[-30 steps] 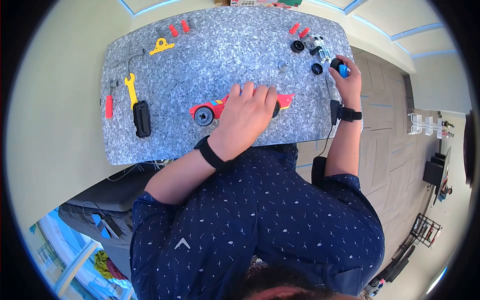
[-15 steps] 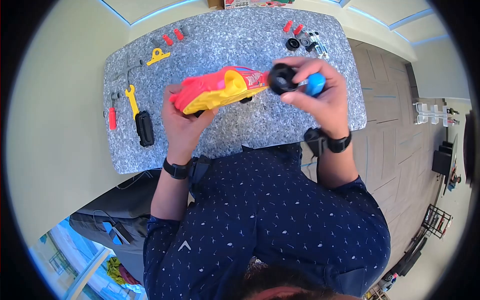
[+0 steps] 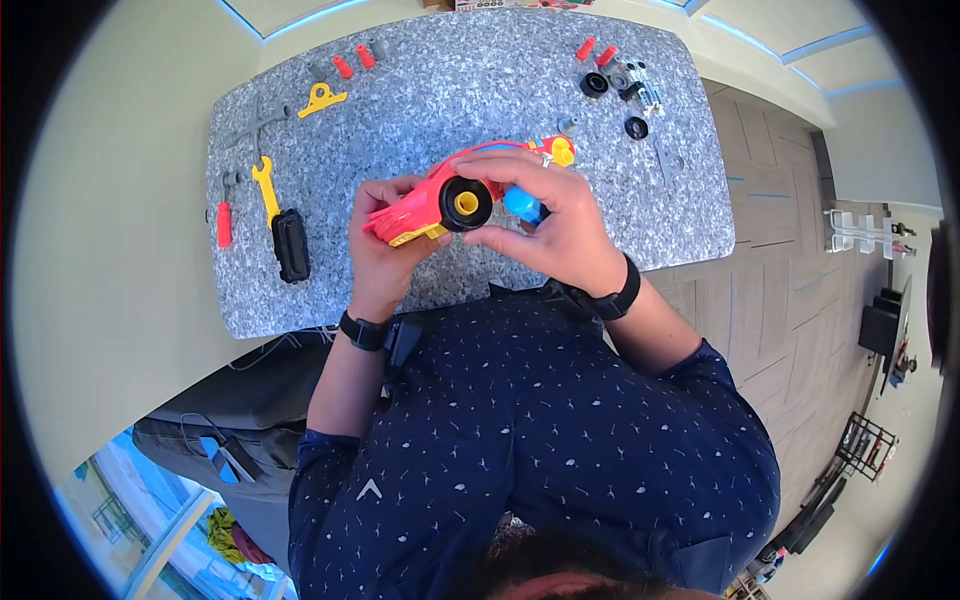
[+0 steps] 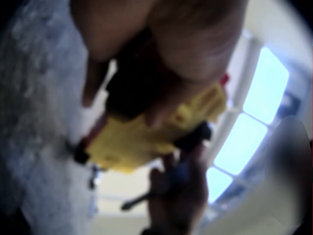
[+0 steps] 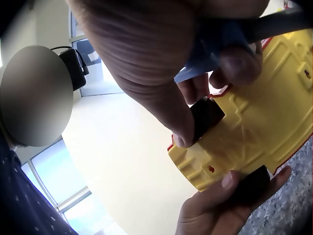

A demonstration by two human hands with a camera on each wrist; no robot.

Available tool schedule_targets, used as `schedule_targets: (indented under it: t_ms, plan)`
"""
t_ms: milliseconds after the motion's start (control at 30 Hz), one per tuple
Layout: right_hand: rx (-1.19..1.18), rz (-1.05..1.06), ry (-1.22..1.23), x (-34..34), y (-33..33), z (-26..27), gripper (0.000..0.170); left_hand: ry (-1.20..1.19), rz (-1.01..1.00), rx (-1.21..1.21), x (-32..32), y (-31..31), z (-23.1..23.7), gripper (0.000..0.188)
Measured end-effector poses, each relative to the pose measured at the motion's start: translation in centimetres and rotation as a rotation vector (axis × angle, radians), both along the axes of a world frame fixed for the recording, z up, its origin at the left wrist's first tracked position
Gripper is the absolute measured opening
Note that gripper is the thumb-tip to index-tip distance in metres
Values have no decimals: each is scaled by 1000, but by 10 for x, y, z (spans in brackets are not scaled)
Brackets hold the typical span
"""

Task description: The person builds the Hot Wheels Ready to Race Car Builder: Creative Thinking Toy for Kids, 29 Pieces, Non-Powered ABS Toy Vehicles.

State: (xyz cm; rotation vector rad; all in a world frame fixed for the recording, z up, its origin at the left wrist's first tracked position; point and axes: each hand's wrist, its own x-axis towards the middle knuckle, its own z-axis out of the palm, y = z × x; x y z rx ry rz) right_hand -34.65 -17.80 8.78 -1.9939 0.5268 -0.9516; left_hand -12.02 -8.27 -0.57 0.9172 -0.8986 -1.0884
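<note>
My left hand [image 3: 383, 255] grips one end of a red toy car [image 3: 425, 205], raised above the table and tipped on its side. Its yellow underside [image 5: 274, 105] faces the right wrist view. Thumb and index finger of my right hand [image 3: 568, 225] pinch a black wheel [image 3: 484, 207] at the car's side, a yellow hub showing through its centre. A screwdriver with a blue handle [image 3: 523, 204] is tucked into the curled fingers of that same hand. Its dark shaft [image 4: 137, 199] sticks out in the blurred left wrist view. Another black wheel [image 5: 252, 186] sits beside my left fingers.
Leftward on the speckled table [image 3: 400, 110] lie a yellow wrench [image 3: 265, 188], a black box-like piece [image 3: 291, 245], a red-handled tool [image 3: 223, 225] and a yellow bracket [image 3: 321, 99]. Loose black wheels [image 3: 594, 84], red cones [image 3: 586, 47] and small metal parts [image 3: 648, 95] stand at the far right.
My left hand has lifted the car off the table and tipped it. My right hand has come from the right edge with the wheel and screwdriver, bringing the wheel to the car's side.
</note>
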Motion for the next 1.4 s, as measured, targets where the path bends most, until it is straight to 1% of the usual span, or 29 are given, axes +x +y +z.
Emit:
schedule_targets:
  t_ms: [100, 200, 300, 367, 400, 467, 567, 633, 700, 767, 800, 900, 1000, 1033, 1133, 1167, 1267, 1367, 1400]
  plan:
    - [-80, -23, 10, 6, 3, -1, 62, -169, 57, 8, 0, 2, 10, 70]
    - [-136, -39, 74, 9, 7, -4, 64, -403, 83, 97, 8, 12, 26, 70]
    - [-169, -15, 180, 12, 13, -5, 66, -588, -114, 144, 26, 17, 31, 67]
    - [-205, 6, 275, 14, 18, -14, 67, -644, -89, 186, 19, 19, 30, 66]
    - [-182, 12, 249, 13, 18, -14, 64, -671, -74, 207, 17, 20, 28, 66]
    - [-136, 25, 197, 10, 16, -10, 58, -696, -99, 170, 18, 20, 26, 70]
    - [-140, -128, 108, -21, -16, -2, 47, -714, -109, 131, 19, 20, 21, 76]
    - [-47, -474, 264, -58, -48, -1, 42, -711, -113, 122, 18, 21, 22, 81]
    - [-133, -699, 415, -101, -93, -22, 48, -703, -126, 122, 13, 20, 31, 86]
    - [-189, -776, 664, -143, -131, -57, 53, -703, -92, 77, 9, 18, 32, 91]
    - [-182, -788, 719, -151, -139, -66, 54, -704, -73, 54, 7, 17, 32, 93]
    - [-184, -783, 852, -162, -152, -84, 58, -849, -20, -32, 7, 16, 39, 90]
    - [-71, -778, 859, -163, -159, -92, 59, -892, -7, -68, 8, 16, 37, 84]
    - [-110, -768, 847, -163, -159, -92, 51, -887, -1, -73, 7, 16, 36, 82]
    - [-142, -781, 829, -161, -156, -93, 40, -874, 5, -83, 5, 18, 35, 77]
    - [-86, -823, 787, -159, -156, -94, 34, -872, 4, -81, 5, 18, 36, 76]
    - [-81, -843, 763, -156, -148, -79, 28, -860, -6, -84, 5, 18, 38, 73]
    - [196, -670, 323, -134, -120, -43, 22, -862, -5, -87, 5, 17, 38, 72]
    - [292, -579, 328, -118, -102, -20, 20, -865, -6, -87, 5, 17, 38, 72]
